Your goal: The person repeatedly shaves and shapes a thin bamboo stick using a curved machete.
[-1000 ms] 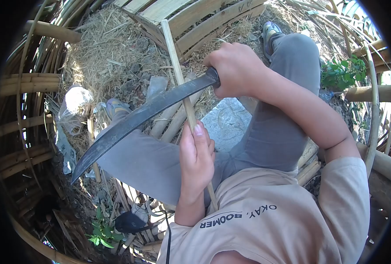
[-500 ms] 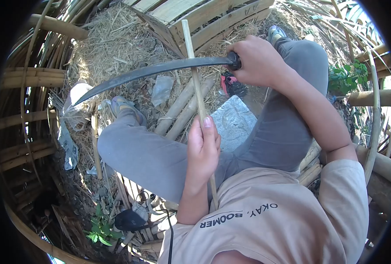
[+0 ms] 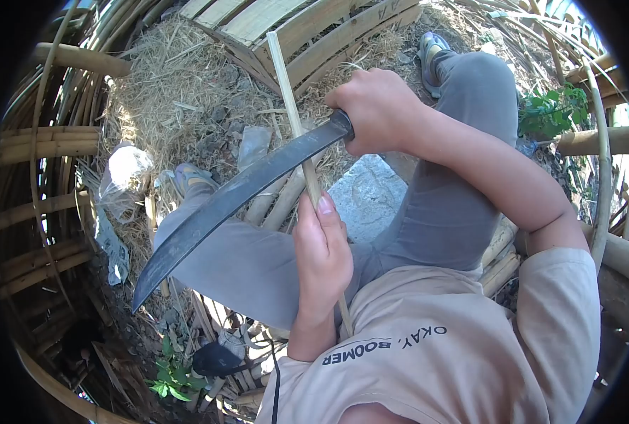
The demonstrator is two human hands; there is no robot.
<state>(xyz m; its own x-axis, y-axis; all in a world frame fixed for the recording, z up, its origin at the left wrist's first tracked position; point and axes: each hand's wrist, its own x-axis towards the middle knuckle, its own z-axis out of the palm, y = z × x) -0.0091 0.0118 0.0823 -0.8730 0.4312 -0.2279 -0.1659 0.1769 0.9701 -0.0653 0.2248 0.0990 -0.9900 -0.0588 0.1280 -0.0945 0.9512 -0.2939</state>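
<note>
My left hand (image 3: 323,258) is wrapped round a long, pale bamboo strip (image 3: 286,81), its thumb lying along the shaft. The strip stands steeply, its lower end against my shirt (image 3: 427,332) and its upper end pointing away from me. My right hand (image 3: 381,113) grips the handle of a machete (image 3: 236,187), and most of that handle is hidden by the fingers. The dark, slightly curved blade slants down to the left over my knee, its tip low at the left. Near the handle it crosses the strip, above my left hand.
A slatted wooden crate (image 3: 314,42) stands ahead on straw-strewn ground. Between my legs lies a flat stone slab (image 3: 367,198), with bamboo poles (image 3: 286,201) beside it. A plastic bag (image 3: 125,180) sits at the left, near bamboo rails (image 3: 53,145). A black cap-like item (image 3: 215,359) lies lower left.
My right hand has moved left and slightly down along the strip, and the machete has swung so its tip points lower. The strip leans a little more to the left.
</note>
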